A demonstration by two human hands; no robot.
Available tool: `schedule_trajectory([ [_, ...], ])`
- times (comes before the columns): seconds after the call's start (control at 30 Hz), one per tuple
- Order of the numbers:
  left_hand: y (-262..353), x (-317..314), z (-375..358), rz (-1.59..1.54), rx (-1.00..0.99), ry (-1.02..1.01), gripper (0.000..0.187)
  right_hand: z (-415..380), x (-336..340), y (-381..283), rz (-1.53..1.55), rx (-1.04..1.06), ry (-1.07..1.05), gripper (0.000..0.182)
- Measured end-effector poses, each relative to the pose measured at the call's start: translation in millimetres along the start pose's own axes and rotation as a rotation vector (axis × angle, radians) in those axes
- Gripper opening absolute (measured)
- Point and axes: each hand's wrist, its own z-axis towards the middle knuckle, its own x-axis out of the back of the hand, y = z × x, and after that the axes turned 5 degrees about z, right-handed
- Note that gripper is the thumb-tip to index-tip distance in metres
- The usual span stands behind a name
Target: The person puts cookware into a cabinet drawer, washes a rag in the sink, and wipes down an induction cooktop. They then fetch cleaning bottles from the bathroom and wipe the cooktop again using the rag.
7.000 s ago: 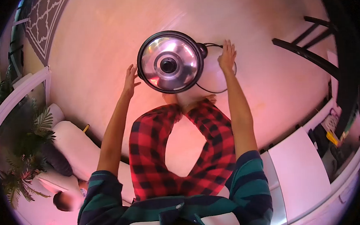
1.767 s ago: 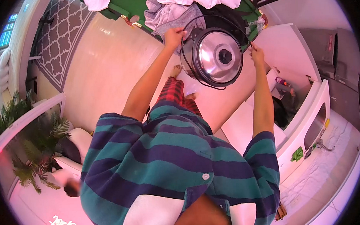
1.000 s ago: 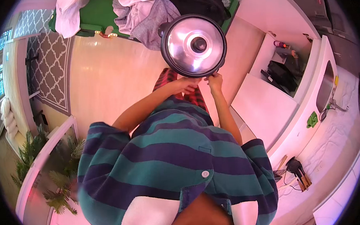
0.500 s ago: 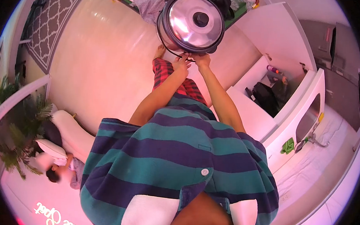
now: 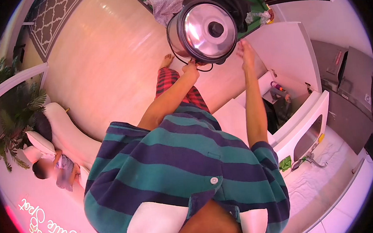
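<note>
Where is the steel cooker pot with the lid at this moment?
In the head view, the steel cooker pot is top centre, above the floor, in front of the green table; the left hand holds its lower edge, with the right hand just beside it.

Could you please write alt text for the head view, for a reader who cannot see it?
A person in a striped shirt holds a steel cooker aloft, left hand at its lower rim, right hand open beside it. Clothes are piled behind.
</note>
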Motion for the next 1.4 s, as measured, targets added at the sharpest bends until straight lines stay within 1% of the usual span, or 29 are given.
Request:
schedule_trajectory([
  [0.07,-4.6,-3.9,5.1,-0.036,-0.003,0.032,0.008,22.0,-23.5,-36.0,-0.118,0.049,-0.087,0.038],
  [0.13,7.3,1.3,-17.6,-0.036,-0.019,0.057,0.009,44.4,-52.8,-64.0,-0.226,0.167,-0.201,0.044],
  [0.2,24.6,9.0,-44.6,-0.031,-0.034,0.073,0.011,55.9,-91.0,-92.9,-0.288,0.192,-0.35,0.046],
  [0.27,44.0,16.1,-72.6,-0.027,-0.052,0.088,0.013,67.0,-129.5,-109.4,-0.365,0.303,-0.511,0.053],
  [0.33,63.3,18.3,-95.2,-0.022,-0.066,0.101,0.015,79.8,-157.9,-113.6,-0.513,0.365,-0.678,0.066],
  [0.43,84.6,25.3,-112.0,-0.013,-0.088,0.113,0.018,94.8,-187.2,-113.9,-0.721,0.233,-0.843,0.072],
  [0.47,90.0,28.7,-111.9,-0.015,-0.097,0.112,0.019,97.7,-192.5,-116.0,-0.718,0.265,-0.885,0.075],
  [0.57,100.7,37.5,-106.4,-0.014,-0.132,0.107,0.019,91.1,-205.2,-118.0,-0.81,0.276,-0.887,0.074],
  [0.6,103.8,39.2,-102.9,-0.014,-0.144,0.104,0.02,86.2,-200.9,-119.4,-0.775,0.32,-0.857,0.072],
  [0.7,111.6,43.3,-96.4,-0.002,-0.183,0.103,0.021,77.3,-180.3,-119.3,-0.644,0.247,-0.78,0.067],
  [0.73,114.3,44.1,-93.6,0.005,-0.198,0.098,0.021,76.4,-172.5,-115.2,-0.579,0.184,-0.722,0.062],
  [0.83,121.2,44.8,-87.0,0.029,-0.263,0.079,0.022,65.0,-148.9,-114.5,-0.519,0.157,-0.607,0.06],
  [0.87,124.0,45.5,-84.0,0.04,-0.291,0.074,0.022,63.2,-143.8,-111.5,-0.426,0.154,-0.563,0.063],
  [0.97,139.6,49.1,-66.7,0.094,-0.42,0.025,0.023,54.4,-117.5,-114.2,-0.299,0.078,-0.399,0.064],
  [1.0,147.4,48.8,-58.9,0.119,-0.476,-0.005,0.024,50.5,-109.0,-118.7,-0.248,0.011,-0.38,0.065],
  [1.13,193.5,44.9,-42.5,0.322,-0.718,-0.203,0.026,41.9,-87.4,-104.4,-0.05,-0.11,-0.21,0.062],
  [1.17,205.7,38.9,-36.5,0.39,-0.78,-0.276,0.027,46.1,-82.4,-91.9,-0.089,-0.081,-0.147,0.061],
  [1.2,216.6,41.8,-33.9,0.453,-0.764,-0.255,0.027,49.5,-79.0,-77.8,-0.172,-0.089,-0.067,0.06],
  [1.23,220.0,38.9,-36.7,0.477,-0.798,-0.29,0.029,37.4,-79.7,-83.8,-0.138,-0.118,-0.057,0.059],
  [1.27,223.4,35.0,-40.8,0.5,-0.832,-0.325,0.03,56.8,-74.9,-43.2,-0.102,-0.108,-0.009,0.06],
  [1.3,223.8,35.2,-51.6,0.48,-0.893,-0.395,0.031,42.6,-78.4,-52.7,-0.156,-0.095,0.037,0.063],
  [1.33,224.2,34.9,-63.9,0.456,-0.951,-0.469,0.032,37.9,-82.6,-47.7,-0.157,-0.082,0.089,0.069],
  [1.37,227.4,38.2,-70.1,0.464,-0.97,-0.508,0.032,35.6,-86.5,-41.0,-0.101,-0.092,0.161,0.061],
  [1.4,229.6,39.6,-73.4,0.495,-0.973,-0.539,0.032,36.5,-87.0,-31.2,-0.051,-0.093,0.186,0.068],
])
